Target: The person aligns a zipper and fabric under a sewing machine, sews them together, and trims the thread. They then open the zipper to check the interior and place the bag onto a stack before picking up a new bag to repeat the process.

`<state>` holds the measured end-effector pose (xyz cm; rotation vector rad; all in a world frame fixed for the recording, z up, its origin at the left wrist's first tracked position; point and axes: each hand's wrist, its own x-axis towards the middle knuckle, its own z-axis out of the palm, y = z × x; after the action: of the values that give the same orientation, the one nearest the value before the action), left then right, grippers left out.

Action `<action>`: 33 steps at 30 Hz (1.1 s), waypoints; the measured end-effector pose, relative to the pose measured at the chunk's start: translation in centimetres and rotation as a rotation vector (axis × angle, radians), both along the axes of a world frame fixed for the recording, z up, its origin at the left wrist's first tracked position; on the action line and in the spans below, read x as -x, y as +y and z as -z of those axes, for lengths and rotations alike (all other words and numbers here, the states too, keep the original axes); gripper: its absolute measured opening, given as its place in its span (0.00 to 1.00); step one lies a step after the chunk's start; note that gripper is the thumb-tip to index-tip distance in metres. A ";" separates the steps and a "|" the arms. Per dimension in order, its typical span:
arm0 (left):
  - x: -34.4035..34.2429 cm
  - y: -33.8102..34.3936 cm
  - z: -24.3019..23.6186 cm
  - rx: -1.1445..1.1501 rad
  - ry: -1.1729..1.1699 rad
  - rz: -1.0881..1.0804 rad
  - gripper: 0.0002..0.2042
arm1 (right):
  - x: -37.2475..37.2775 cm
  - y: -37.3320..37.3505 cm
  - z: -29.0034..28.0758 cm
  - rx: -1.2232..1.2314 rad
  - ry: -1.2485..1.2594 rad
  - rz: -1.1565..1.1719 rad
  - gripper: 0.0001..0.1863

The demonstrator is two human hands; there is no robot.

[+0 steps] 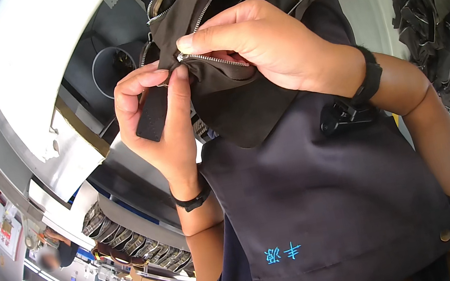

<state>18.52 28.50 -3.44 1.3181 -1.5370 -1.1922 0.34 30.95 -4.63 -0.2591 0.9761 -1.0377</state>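
A dark brown fabric bag (247, 112) with metal zippers lies in front of me, its upper opening gaping and showing a plaid lining. My left hand (160, 131) is closed, pinching the bag's cloth between thumb and fingers beside the end of a zipper (223, 61). Thumb and forefinger of my right hand (287, 48) close on the same zipper end from the other side. Whether they hold the slider itself is hidden. That zipper's two tooth rows stand apart toward my right palm. A black tab (150, 116) hangs within the curve of my left hand.
A dark apron (329, 182) covers my front. White machine-like bodywork (40, 83) and a grey round cup (113, 70) stand to the left. Dark bags (431, 14) are heaped at far right; plaid-lined pieces (134, 241) line the lower left. Another person (63, 247) is farther off.
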 end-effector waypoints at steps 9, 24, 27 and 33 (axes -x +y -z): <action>-0.7 0.4 -1.5 -0.252 0.294 0.076 0.08 | 0.1 1.1 -0.8 0.088 0.036 -0.012 0.08; -0.9 1.8 -2.9 -0.396 0.632 0.235 0.10 | -0.4 4.6 -2.9 0.270 0.097 0.065 0.08; -0.7 1.8 -4.0 -0.323 0.549 0.188 0.07 | -0.5 4.0 -4.3 0.362 0.129 0.095 0.09; -1.9 -2.9 -11.8 -0.023 0.408 0.022 0.07 | -2.6 -3.5 -11.7 0.697 0.275 -0.090 0.10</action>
<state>20.39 25.55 8.32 0.9952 -1.2468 -1.3962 2.97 27.50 7.09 -1.0331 0.8034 -1.2532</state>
